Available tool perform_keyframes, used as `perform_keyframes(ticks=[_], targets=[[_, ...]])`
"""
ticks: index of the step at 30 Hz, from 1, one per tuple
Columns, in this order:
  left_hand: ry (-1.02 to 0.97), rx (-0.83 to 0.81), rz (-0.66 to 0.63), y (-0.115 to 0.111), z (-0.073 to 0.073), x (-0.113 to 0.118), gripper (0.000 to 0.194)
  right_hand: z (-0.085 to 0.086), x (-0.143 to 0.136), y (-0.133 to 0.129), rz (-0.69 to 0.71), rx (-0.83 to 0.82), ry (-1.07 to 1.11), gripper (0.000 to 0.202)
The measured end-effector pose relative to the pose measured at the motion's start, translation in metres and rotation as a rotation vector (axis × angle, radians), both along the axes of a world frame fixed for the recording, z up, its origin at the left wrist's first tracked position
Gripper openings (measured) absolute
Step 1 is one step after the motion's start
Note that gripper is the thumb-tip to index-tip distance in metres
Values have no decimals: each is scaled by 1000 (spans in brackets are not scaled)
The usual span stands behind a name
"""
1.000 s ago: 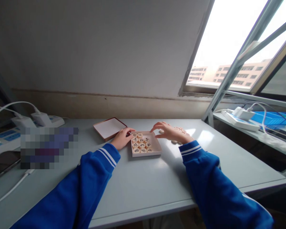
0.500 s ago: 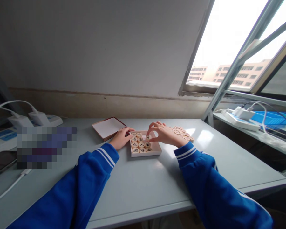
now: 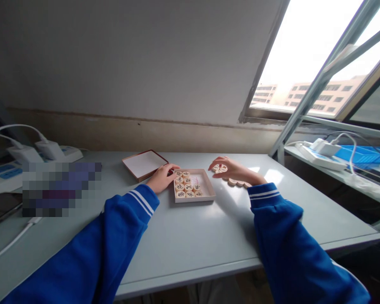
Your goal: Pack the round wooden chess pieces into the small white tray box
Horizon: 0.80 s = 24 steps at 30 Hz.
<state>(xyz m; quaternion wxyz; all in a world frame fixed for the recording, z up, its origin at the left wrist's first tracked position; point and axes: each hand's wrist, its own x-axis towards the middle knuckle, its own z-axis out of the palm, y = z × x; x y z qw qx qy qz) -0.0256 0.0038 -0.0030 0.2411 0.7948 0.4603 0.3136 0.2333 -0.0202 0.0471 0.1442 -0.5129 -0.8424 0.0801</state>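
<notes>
A shallow white box [image 3: 194, 200] sits on the grey desk, with round wooden Chinese chess pieces [image 3: 187, 187] in rows over its left and lower part. The bare box floor shows at upper right. My left hand [image 3: 162, 177] lies at the box's left side, fingers stretched out and touching the rim. My right hand [image 3: 229, 169] hovers right of the box with thumb and fingers apart, and no piece shows between the fingertips. Behind and below it lie more loose chess pieces [image 3: 239, 183], partly hidden by the hand.
A box lid [image 3: 145, 165] lies inside-up at the back left. Farther left are a power strip [image 3: 71, 153] with chargers, a phone [image 3: 3, 207] and a white cable [image 3: 12, 242]. At right, a shelf holds another power strip [image 3: 323, 156] and a blue tray [image 3: 361, 153].
My right hand has moved from inside the box to the right, near the loose pieces. The chess piece under its fingers has gone from the box. My left hand stays at the rim.
</notes>
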Motion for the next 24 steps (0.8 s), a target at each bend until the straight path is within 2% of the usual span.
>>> perform_keyframes(ticks=[3, 6, 11, 17, 21, 24], targets=[[-6, 13, 0, 0, 0, 0, 30, 4, -22, -10, 207, -89, -3, 27], [2, 14, -5, 0, 1, 0, 30, 4, -37, -17, 286, -123, -87, 24], [7, 12, -8, -1, 2, 0, 31, -2, -44, -18, 228, 5, -113, 26], [-4, -4, -7, 1, 0, 0, 32, -7, -42, -14, 216, 31, -137, 22], [-19, -19, -11, 3, -2, 0, 32, 2, -21, -11, 93, 77, -130, 28], [-21, -24, -14, 2, -2, 0, 32, 8, 1, -10, 2, 44, -123, 30]])
